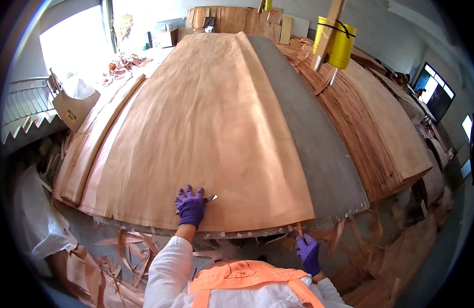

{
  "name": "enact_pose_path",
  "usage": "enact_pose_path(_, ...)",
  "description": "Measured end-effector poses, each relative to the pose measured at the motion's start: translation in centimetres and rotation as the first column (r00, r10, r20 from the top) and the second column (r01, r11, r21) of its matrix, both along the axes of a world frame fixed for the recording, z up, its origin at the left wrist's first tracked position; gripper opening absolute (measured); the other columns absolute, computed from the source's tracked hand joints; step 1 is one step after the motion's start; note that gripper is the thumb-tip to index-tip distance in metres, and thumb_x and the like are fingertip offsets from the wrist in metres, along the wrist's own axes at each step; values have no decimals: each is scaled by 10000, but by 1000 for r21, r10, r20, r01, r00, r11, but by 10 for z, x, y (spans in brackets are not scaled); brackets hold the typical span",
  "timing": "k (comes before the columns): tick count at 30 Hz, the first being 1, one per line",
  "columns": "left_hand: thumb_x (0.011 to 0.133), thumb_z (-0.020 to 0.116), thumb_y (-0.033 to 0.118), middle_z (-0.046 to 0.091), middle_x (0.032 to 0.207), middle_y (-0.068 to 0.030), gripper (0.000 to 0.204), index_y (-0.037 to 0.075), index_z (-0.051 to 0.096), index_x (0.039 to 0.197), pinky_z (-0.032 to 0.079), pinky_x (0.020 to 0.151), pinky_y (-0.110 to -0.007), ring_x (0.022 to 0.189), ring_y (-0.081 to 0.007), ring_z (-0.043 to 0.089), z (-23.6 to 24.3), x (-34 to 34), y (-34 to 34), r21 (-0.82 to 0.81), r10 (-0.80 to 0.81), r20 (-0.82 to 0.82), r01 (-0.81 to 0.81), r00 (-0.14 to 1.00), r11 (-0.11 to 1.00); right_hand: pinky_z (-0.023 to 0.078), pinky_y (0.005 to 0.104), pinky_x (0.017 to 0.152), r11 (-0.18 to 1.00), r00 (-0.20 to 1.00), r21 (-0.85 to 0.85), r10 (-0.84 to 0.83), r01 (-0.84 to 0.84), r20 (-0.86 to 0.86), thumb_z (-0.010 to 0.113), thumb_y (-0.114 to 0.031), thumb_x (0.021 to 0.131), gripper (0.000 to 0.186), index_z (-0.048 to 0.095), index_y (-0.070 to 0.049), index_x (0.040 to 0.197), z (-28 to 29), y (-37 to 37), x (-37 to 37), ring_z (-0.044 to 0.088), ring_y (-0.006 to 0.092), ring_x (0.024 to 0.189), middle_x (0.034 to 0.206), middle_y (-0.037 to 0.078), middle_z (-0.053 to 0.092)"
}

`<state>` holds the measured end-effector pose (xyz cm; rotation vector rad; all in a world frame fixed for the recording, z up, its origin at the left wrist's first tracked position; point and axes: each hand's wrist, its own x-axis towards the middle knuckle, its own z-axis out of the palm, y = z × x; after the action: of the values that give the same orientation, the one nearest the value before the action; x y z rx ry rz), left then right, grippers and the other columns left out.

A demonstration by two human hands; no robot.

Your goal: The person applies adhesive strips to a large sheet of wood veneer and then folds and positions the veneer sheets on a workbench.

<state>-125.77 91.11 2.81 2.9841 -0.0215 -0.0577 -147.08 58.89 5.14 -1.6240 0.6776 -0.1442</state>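
Note:
My left hand (190, 207), in a purple glove, lies palm down with fingers spread near the front edge of a large tan wood veneer sheet (206, 133). From under its thumb side juts a small knife (211, 198) with a bright blade; the palm hides most of the handle, so a grip on it does not show. Just off the table's front edge, at the sheet's right corner, my right hand (309, 253), also gloved in purple, is closed around the lower end of a narrow brown strip (300, 229). The fingers partly cover that strip.
Right of the sheet runs a grey tabletop strip (319, 138), then a thick veneer stack (386, 128). Above it hangs a yellow container (342, 46) by a wooden post (327, 38). More veneer (101, 146) lies left. Scraps (134, 256) and clear plastic (39, 220) litter the floor.

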Motion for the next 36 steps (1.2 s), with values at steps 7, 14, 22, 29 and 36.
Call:
enact_pose_path(7,818,549,316,352,1387,-162,451,292,483,1264,265,989,-575,1274,-425,293,3,-1,7,45,-6,-1,6,1000,999,299,186,395,966,999,256,29,-33,22,572,-191,877,146,617,-52,881,-17,-41,-5,402,35,452,575,-30,484)
enact_pose_path(14,781,581,299,378,1371,-173,480,281,497,1253,289,993,-541,1249,-439,331,2,1,8,47,-28,35,27,999,999,299,184,396,930,1000,369,-17,12,11,570,-219,874,151,594,-78,825,-17,-62,-5,397,35,431,571,-27,492)
enact_pose_path(22,770,599,306,403,1345,-186,483,271,509,1244,337,960,-528,1226,-438,356,-12,8,14,54,-85,72,81,994,995,343,197,387,962,980,259,-128,86,152,520,-178,888,337,513,-54,1201,4,-107,19,433,49,444,590,-28,480)
enact_pose_path(29,769,598,241,449,1280,-245,456,190,538,1218,365,957,-492,1166,-450,412,-10,9,17,82,-164,127,155,978,985,351,203,387,968,991,243,-88,61,105,509,-138,877,412,460,-48,1277,-1,-137,32,423,52,442,602,-11,500)
enact_pose_path(36,773,589,208,469,1255,-258,454,193,535,1224,369,960,-489,1153,-468,420,-16,11,20,65,-178,151,170,972,983,303,188,376,943,994,326,-88,62,68,464,-137,895,391,464,-76,1281,-7,-139,33,393,44,419,597,-11,499)
